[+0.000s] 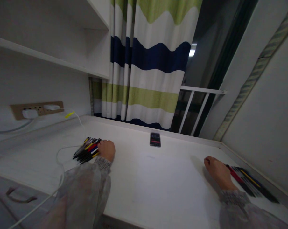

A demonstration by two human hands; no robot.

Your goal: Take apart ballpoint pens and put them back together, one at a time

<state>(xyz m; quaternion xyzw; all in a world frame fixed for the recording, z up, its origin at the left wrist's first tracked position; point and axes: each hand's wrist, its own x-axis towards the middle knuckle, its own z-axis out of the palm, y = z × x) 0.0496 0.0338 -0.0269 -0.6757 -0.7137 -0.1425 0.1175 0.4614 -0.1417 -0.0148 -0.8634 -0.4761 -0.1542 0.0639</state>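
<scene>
A pile of pens, with black, yellow, red and blue parts, lies on the left of the white desk. At the right end of this pile is my left hand, its fingers curled down and closed on a pen; the fingertips are partly hidden. Far to the right, my right hand is closed in a loose fist just above the desk, with no object seen sticking out of it. Beside its wrist, a row of pens lies roughly side by side along the right edge.
A small blurred dark item sits near the desk's back edge. A white cable runs from the wall socket past the left pile and over the front edge. Overhead on the left is a shelf; a striped curtain hangs behind.
</scene>
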